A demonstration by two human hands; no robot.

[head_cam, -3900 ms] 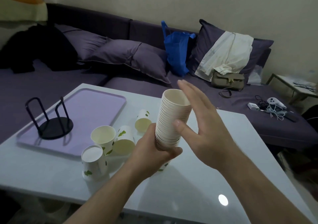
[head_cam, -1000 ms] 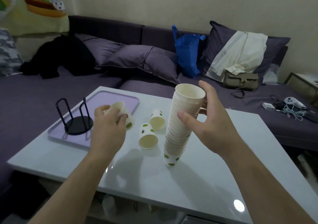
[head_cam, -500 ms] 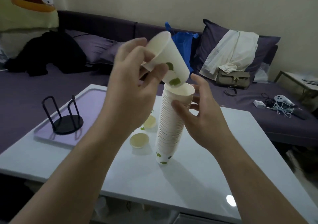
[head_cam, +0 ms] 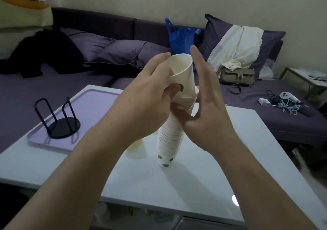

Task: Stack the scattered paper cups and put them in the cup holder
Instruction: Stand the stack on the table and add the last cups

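Note:
A tall stack of white paper cups with green leaf prints point(head_cam: 168, 141) stands on the white table point(head_cam: 194, 185). My left hand point(head_cam: 148, 95) grips a single paper cup point(head_cam: 184, 72), whose base sits in the mouth of the stack's top cup. My right hand point(head_cam: 205, 106) steadies the upper stack, thumb against its side and fingers straight beside the top cup. Another loose cup point(head_cam: 135, 145) lies on the table, mostly hidden behind my left forearm. The black wire cup holder point(head_cam: 59, 121) stands empty on a lilac tray point(head_cam: 85, 109) at the left.
A purple sofa point(head_cam: 106, 35) runs behind the table with pillows, a blue bag point(head_cam: 180, 38), a cream garment, a grey handbag point(head_cam: 237, 75) and cables with a controller point(head_cam: 286, 102). A small side table point(head_cam: 304, 81) stands at the far right.
My left hand has brought the single cup down from a tilted position above the stack and set its base into the top cup. My right hand's fingers have straightened beside it.

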